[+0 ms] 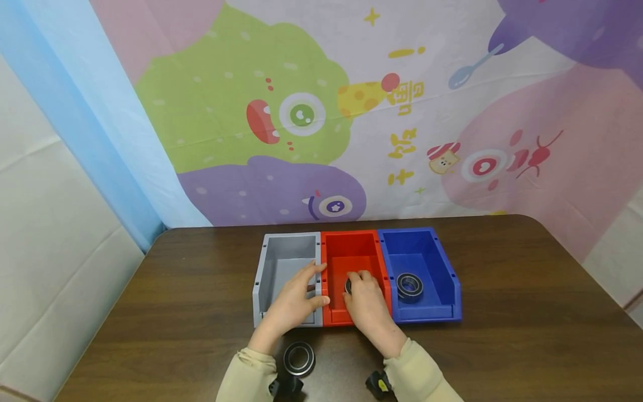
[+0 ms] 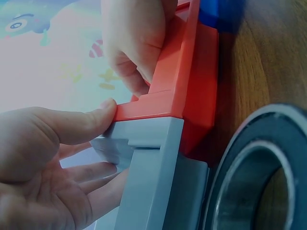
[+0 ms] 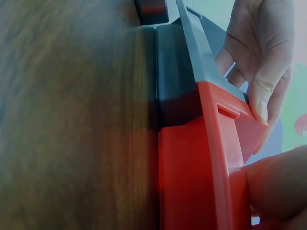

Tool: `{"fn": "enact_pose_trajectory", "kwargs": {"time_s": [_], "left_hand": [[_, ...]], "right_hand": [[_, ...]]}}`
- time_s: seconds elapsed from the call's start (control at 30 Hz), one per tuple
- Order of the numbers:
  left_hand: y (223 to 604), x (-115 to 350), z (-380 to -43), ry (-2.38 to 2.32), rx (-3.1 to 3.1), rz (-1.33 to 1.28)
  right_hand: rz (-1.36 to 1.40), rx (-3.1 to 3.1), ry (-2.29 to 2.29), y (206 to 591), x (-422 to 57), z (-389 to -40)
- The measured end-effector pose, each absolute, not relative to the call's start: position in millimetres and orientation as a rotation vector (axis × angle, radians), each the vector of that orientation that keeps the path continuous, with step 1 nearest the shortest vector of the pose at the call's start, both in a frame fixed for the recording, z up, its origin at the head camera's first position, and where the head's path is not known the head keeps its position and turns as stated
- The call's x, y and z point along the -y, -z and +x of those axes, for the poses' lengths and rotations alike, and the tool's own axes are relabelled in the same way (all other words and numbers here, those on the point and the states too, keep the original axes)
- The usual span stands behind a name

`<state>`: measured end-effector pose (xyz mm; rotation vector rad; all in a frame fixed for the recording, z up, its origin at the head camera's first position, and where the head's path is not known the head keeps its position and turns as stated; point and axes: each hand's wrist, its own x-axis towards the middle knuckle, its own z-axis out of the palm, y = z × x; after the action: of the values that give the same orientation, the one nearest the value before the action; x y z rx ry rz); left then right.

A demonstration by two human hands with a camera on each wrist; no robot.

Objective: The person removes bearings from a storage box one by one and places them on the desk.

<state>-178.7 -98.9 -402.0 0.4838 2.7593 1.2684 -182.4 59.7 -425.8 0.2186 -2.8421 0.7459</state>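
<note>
My left hand (image 1: 292,301) straddles the joined walls of the grey bin (image 1: 258,279) and the red bin (image 1: 337,319). Its thumb (image 2: 91,122) presses the red rim in the left wrist view, while the other fingers lie on the grey side. Inside the red bin, my right hand (image 1: 369,307) reaches down with bent fingers at a dark ball bearing (image 1: 347,286). Most of that bearing is hidden by the hand. Another ball bearing (image 1: 419,287) lies in the blue bin (image 1: 454,307), near its front.
A third ball bearing (image 1: 287,358) lies on the brown wooden table (image 1: 512,312), in front of the grey bin and beside the left sleeve (image 1: 246,377). The three bins stand side by side near the table's back edge. Behind them hangs a cartoon-printed cloth (image 1: 392,206).
</note>
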Motion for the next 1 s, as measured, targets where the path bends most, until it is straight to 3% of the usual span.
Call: {"fn": "enact_pose_trajectory", "kwargs": {"time_s": [1.0], "left_hand": [[403.2,100.0,-178.6,-1.272,-2.764,0.495]], "right_hand": [[0.253,2.834,-0.755,428.9,-59.8,-184.2]]}}
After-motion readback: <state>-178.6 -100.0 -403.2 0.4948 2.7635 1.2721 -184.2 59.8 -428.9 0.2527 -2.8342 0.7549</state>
